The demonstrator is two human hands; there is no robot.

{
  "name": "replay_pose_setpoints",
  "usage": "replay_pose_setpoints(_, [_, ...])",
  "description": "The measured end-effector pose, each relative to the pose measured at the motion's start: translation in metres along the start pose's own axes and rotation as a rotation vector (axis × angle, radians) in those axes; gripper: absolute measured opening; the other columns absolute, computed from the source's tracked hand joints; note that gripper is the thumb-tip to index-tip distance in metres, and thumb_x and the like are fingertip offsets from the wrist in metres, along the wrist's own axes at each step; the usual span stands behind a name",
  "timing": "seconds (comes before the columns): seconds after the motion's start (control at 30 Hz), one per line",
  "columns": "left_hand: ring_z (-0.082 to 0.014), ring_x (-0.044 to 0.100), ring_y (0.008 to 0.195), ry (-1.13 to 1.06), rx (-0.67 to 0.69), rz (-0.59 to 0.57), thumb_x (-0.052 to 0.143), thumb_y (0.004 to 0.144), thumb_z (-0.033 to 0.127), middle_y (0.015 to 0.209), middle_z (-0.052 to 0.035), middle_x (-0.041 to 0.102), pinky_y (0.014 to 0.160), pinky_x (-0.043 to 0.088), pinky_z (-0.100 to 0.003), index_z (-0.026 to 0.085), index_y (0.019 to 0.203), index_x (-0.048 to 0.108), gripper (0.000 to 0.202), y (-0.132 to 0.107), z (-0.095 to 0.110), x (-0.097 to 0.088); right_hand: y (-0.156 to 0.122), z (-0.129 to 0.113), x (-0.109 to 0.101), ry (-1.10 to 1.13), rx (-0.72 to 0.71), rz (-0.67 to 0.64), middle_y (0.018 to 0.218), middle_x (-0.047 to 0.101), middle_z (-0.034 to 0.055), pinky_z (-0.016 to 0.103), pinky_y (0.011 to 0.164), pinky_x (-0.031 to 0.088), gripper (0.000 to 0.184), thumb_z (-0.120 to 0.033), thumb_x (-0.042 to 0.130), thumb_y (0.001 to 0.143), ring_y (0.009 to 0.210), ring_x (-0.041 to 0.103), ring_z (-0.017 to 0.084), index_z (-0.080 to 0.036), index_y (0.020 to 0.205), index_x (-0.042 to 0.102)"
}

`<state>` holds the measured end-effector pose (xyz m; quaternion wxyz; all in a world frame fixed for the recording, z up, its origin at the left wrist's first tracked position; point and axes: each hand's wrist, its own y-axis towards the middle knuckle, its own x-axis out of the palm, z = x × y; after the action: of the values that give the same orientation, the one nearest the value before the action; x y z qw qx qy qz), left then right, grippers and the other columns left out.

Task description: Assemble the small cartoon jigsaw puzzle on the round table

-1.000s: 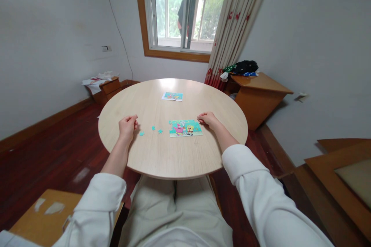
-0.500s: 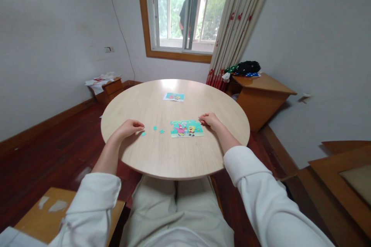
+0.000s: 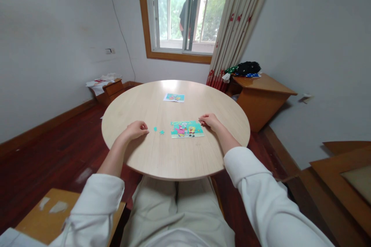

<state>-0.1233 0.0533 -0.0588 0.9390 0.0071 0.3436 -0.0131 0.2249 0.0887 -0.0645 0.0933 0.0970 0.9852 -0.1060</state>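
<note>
A mostly assembled jigsaw puzzle (image 3: pixel 188 129) with cartoon figures on a turquoise ground lies flat on the round table (image 3: pixel 174 162). At its upper right corner, my right hand (image 3: pixel 210 120) has its fingertips pinched together on the edge. My left hand (image 3: pixel 136 129) rests low over the tabletop to the left, thumb and fingers closed at the spot where a small turquoise piece lay; that piece is hidden by the hand. Just right of my left fingertips lie two loose turquoise puzzle pieces, one piece (image 3: pixel 155 129) slightly farther back and another piece (image 3: pixel 162 132) nearer the puzzle.
A printed picture sheet (image 3: pixel 174 97) with the same cartoon scene lies toward the table's far side. A wooden desk (image 3: pixel 261 96) with dark cloth stands at right, a low cabinet (image 3: pixel 113 88) at left. Behind the window (image 3: pixel 174 11) a person stands outside.
My left hand has shifted right and now covers the nearest loose turquoise piece. My right hand stays at the puzzle's upper right corner.
</note>
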Motion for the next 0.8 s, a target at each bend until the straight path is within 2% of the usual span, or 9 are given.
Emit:
replay_pose_setpoints(0.13, [-0.0226,0.060,0.073,0.203,0.119,0.018,0.070,0.054,0.030,0.074,-0.0070,0.066,0.071,0.040,-0.032,0.019,0.075,0.067,0.024,-0.002,0.012,0.018,-0.002,0.001,0.004,-0.001,-0.003,-0.001,0.034,0.047,-0.0045,0.016,0.040,0.040,0.024,-0.004,0.064,0.069,0.034,0.042,0.005,-0.014,0.055,0.048])
replay_pose_setpoints(0.2, [-0.0256,0.060,0.080,0.285,0.130,0.020,0.069,0.057,0.028,0.080,-0.0086,0.068,0.078,0.038,-0.037,0.020,0.080,0.068,0.024,-0.002,0.018,0.024,-0.003,0.002,0.006,0.001,-0.012,-0.005,0.035,0.047,-0.0044,0.015,0.040,0.039,0.024,-0.004,0.066,0.068,0.034,0.042,0.005,-0.014,0.055,0.048])
replay_pose_setpoints(0.4, [-0.0304,0.059,0.090,0.403,0.146,-0.010,0.066,0.063,0.024,0.088,-0.0115,0.068,0.082,0.034,-0.042,0.019,0.075,0.069,0.014,0.000,0.029,0.030,-0.004,0.002,0.007,0.002,-0.018,-0.010,0.034,0.046,-0.0042,0.014,0.037,0.036,0.024,-0.002,0.062,0.070,0.034,0.042,0.005,-0.014,0.054,0.048])
replay_pose_setpoints(0.53, [-0.0298,0.059,0.090,0.378,0.173,-0.014,0.064,0.064,0.024,0.089,-0.0108,0.068,0.083,0.033,-0.043,0.020,0.072,0.069,0.010,0.000,0.029,0.030,-0.002,0.003,0.007,-0.007,-0.024,-0.008,0.034,0.047,-0.0040,0.014,0.037,0.036,0.023,-0.003,0.062,0.069,0.034,0.042,0.005,-0.014,0.054,0.049])
replay_pose_setpoints(0.6, [-0.0298,0.059,0.090,0.345,0.169,0.027,0.063,0.064,0.024,0.087,-0.0106,0.068,0.084,0.032,-0.044,0.020,0.071,0.068,0.009,0.002,0.026,0.030,-0.002,0.004,0.007,-0.010,-0.027,-0.004,0.034,0.047,-0.0042,0.015,0.038,0.036,0.023,-0.003,0.064,0.067,0.034,0.042,0.005,-0.015,0.054,0.048])
replay_pose_setpoints(0.73, [-0.0299,0.059,0.086,0.298,0.066,0.199,0.059,0.066,0.021,0.076,-0.0099,0.068,0.086,0.031,-0.045,0.019,0.063,0.066,0.008,0.007,0.018,0.024,-0.003,0.003,0.007,-0.009,-0.030,-0.011,0.034,0.046,-0.0046,0.015,0.038,0.036,0.024,-0.002,0.063,0.067,0.034,0.042,0.005,-0.015,0.054,0.048])
replay_pose_setpoints(0.8, [-0.0289,0.060,0.082,0.283,0.044,0.249,0.058,0.065,0.018,0.070,-0.0087,0.066,0.085,0.031,-0.045,0.020,0.058,0.064,0.010,0.009,0.014,0.019,-0.004,0.003,0.006,-0.009,-0.031,-0.013,0.034,0.046,-0.0043,0.014,0.038,0.036,0.024,-0.002,0.062,0.068,0.034,0.042,0.005,-0.015,0.053,0.048])
